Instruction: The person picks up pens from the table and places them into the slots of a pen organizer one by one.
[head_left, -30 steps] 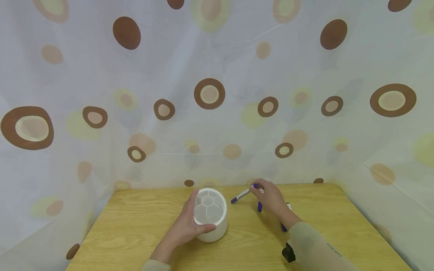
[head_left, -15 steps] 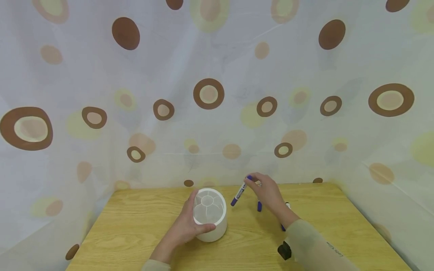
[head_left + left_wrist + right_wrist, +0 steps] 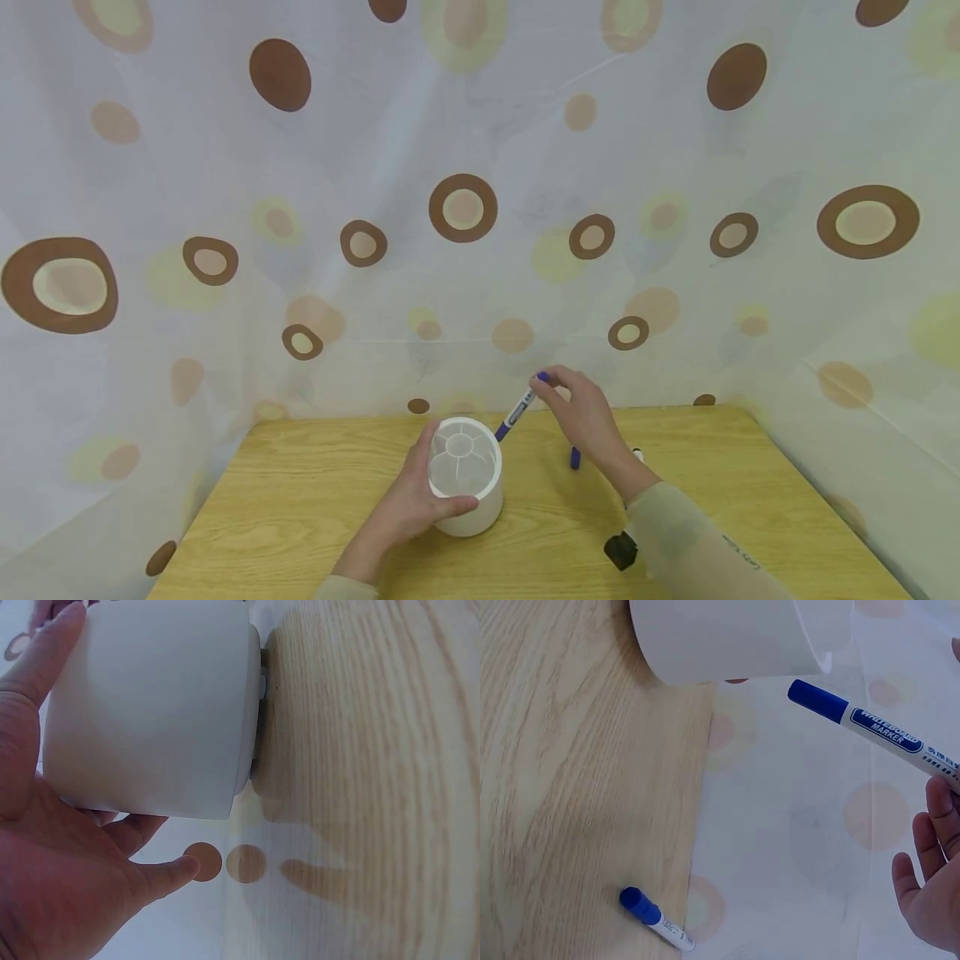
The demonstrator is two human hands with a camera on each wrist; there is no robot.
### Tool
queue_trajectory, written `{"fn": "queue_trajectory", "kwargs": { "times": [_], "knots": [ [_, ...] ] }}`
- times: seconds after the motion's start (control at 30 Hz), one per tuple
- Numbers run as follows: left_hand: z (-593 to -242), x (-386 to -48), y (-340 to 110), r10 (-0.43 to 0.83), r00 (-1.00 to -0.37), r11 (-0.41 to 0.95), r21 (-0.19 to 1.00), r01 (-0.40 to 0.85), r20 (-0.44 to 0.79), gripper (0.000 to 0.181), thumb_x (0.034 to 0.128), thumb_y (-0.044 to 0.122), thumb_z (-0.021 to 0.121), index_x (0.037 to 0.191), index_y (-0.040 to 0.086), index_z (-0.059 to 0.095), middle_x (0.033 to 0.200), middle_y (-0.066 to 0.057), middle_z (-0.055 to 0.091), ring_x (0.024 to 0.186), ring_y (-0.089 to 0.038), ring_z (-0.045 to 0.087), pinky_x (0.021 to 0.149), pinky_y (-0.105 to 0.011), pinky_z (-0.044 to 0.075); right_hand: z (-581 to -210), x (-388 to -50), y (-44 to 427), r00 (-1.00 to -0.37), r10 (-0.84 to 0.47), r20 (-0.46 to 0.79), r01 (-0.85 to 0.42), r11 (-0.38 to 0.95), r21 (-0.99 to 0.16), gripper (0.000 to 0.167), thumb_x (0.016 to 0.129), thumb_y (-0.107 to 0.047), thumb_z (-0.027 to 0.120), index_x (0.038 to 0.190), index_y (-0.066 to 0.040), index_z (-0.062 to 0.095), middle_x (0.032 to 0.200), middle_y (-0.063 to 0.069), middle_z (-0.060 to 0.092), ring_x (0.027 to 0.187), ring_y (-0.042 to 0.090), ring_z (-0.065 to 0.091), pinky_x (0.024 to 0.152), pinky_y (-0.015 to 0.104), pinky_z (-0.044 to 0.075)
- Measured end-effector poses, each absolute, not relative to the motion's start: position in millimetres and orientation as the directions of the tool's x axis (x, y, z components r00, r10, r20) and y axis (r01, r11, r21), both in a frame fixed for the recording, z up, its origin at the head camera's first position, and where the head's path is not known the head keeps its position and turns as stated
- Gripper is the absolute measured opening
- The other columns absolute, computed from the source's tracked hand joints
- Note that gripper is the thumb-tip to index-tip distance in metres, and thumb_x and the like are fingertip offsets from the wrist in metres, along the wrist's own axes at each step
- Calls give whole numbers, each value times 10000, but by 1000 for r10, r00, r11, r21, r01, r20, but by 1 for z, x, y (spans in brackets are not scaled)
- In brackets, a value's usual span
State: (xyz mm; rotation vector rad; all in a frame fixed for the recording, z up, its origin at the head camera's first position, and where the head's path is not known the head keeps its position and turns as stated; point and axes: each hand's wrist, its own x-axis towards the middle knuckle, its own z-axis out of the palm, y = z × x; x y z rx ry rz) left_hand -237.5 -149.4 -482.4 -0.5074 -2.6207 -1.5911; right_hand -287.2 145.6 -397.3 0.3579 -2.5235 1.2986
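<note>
A white round pen holder [image 3: 486, 508] with divided compartments stands upright on the wooden table. My left hand [image 3: 407, 504] holds its side, thumb towards me and fingers round the far left. In the left wrist view the pen holder's smooth wall [image 3: 150, 712] lies against that hand [image 3: 67, 877]. With finger and thumb my right hand [image 3: 588, 421] pinches a whiteboard marker [image 3: 517, 410] near its upper end. The marker slants down-left, its blue cap [image 3: 817, 700] close to the holder's right rim. In the right wrist view a gap shows between cap and holder.
Another blue-capped marker [image 3: 656, 920] lies on the table, partly hidden by my right hand in the head view. A further marker [image 3: 637, 454] is mostly covered by my right forearm. A black device [image 3: 621, 550] sits at my right wrist. A patterned curtain [image 3: 525, 275] surrounds the table.
My right hand has lifted the marker off the table, tilted it steeper and carried it left to the holder's rim. My left hand and the holder have stayed put.
</note>
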Motion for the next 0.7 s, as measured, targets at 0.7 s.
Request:
{"fn": "queue_trajectory", "kwargs": {
  "times": [0.7],
  "knots": [
    [-478, -235, -149, 267, -943, 402, 867, 295, 197, 1258, 777, 308, 1037, 1729, 207, 221, 1603, -235, 424, 1395, -446, 536, 1169, -737, 407, -366, -274, 117, -910, -47, 411, -387, 446, -807, 319, 1101, -443, 688, 1244, -168, 764, 1337, 50, 751, 1407, 346, 600, 1223, 699, 373]
  ]
}}
